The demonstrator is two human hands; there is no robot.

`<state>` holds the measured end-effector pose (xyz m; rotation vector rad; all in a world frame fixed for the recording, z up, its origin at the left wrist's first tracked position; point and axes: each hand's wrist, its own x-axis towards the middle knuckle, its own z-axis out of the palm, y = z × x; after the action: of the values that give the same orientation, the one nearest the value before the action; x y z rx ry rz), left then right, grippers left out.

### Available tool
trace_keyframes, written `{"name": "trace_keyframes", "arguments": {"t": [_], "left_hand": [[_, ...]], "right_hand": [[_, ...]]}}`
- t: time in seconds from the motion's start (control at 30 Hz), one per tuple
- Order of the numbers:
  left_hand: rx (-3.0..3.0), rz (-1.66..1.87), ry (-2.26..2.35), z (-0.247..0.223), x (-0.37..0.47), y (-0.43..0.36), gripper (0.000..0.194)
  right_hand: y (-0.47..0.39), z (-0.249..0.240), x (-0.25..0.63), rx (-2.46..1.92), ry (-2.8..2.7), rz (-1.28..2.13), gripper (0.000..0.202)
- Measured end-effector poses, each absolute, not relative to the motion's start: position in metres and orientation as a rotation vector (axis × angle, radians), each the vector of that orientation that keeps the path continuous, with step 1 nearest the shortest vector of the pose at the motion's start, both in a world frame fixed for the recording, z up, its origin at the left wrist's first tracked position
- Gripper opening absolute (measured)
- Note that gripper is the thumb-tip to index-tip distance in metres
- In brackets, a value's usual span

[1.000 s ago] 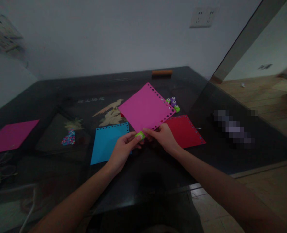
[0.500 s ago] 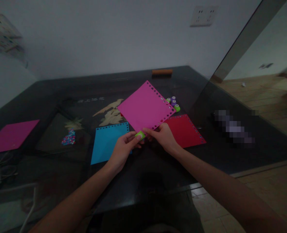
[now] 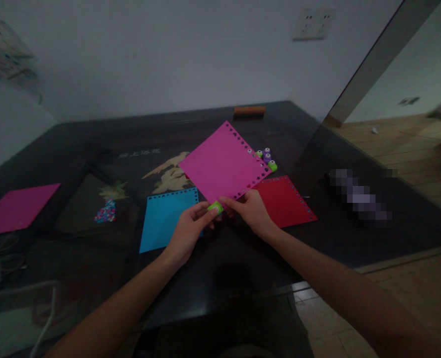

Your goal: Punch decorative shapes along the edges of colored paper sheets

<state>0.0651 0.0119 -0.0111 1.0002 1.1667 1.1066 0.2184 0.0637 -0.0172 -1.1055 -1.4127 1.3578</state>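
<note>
A pink sheet of paper (image 3: 222, 161) is held above the table, one corner towards me. Small shaped holes run along its two right-hand edges. My right hand (image 3: 248, 206) pinches the sheet close to its near corner. In my left hand (image 3: 194, 221) is a green craft punch (image 3: 215, 208), gripped between thumb and fingers right at that corner. How far the paper reaches into the punch cannot be made out. Below, a blue sheet (image 3: 166, 219) with punched holes lies at left and a red sheet (image 3: 287, 201), also punched, at right.
Several green and purple craft punches (image 3: 267, 156) stand behind the pink sheet. Another pink sheet (image 3: 21, 209) and a heap of colourful paper bits (image 3: 106, 211) lie on the left of the dark table (image 3: 93, 268). A brown cylinder (image 3: 249, 110) rests by the wall.
The far corner of the held pink sheet has risen very slightly. Both hands keep their grip and place.
</note>
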Motion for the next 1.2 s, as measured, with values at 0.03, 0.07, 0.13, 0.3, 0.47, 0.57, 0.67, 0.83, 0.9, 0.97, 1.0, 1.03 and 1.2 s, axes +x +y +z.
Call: {"name": "trace_keyframes", "arguments": {"t": [0.03, 0.07, 0.13, 0.3, 0.47, 0.57, 0.67, 0.83, 0.9, 0.97, 1.0, 1.03, 1.2], "left_hand": [[1.002, 1.108, 1.166, -0.0113, 0.0651, 0.0120, 0.025], [1.004, 1.108, 1.163, -0.0115, 0.0652, 0.0121, 0.025], [1.007, 1.107, 1.157, -0.0119, 0.0652, 0.0123, 0.027], [0.994, 1.117, 1.151, -0.0135, 0.0647, 0.0126, 0.026], [0.982, 1.119, 1.156, -0.0135, 0.0650, 0.0127, 0.026], [0.983, 1.119, 1.152, -0.0127, 0.0654, 0.0125, 0.026], [0.982, 1.119, 1.148, -0.0125, 0.0655, 0.0124, 0.026], [0.987, 1.113, 1.148, -0.0128, 0.0653, 0.0126, 0.025], [0.990, 1.113, 1.157, -0.0127, 0.0651, 0.0126, 0.025], [0.995, 1.111, 1.169, -0.0126, 0.0651, 0.0126, 0.024], [0.998, 1.110, 1.172, -0.0125, 0.0651, 0.0125, 0.024], [0.999, 1.109, 1.170, -0.0125, 0.0652, 0.0125, 0.023], [1.002, 1.111, 1.153, -0.0134, 0.0651, 0.0128, 0.023]], "right_hand": [[0.0633, -0.0168, 0.2184, -1.109, -1.407, 1.356, 0.026], [0.0630, -0.0162, 0.2184, -1.109, -1.402, 1.357, 0.026], [0.0624, -0.0152, 0.2182, -1.108, -1.400, 1.360, 0.026], [0.0629, -0.0165, 0.2174, -1.101, -1.385, 1.354, 0.025], [0.0630, -0.0175, 0.2173, -1.107, -1.382, 1.345, 0.025], [0.0627, -0.0168, 0.2173, -1.123, -1.382, 1.335, 0.025], [0.0626, -0.0164, 0.2171, -1.120, -1.379, 1.343, 0.025], [0.0629, -0.0172, 0.2168, -1.104, -1.379, 1.343, 0.025], [0.0630, -0.0178, 0.2169, -1.107, -1.383, 1.343, 0.025], [0.0632, -0.0182, 0.2170, -1.110, -1.393, 1.336, 0.025], [0.0633, -0.0183, 0.2171, -1.115, -1.399, 1.331, 0.025], [0.0633, -0.0183, 0.2172, -1.120, -1.402, 1.327, 0.025], [0.0630, -0.0173, 0.2171, -1.101, -1.374, 1.362, 0.024]]}}
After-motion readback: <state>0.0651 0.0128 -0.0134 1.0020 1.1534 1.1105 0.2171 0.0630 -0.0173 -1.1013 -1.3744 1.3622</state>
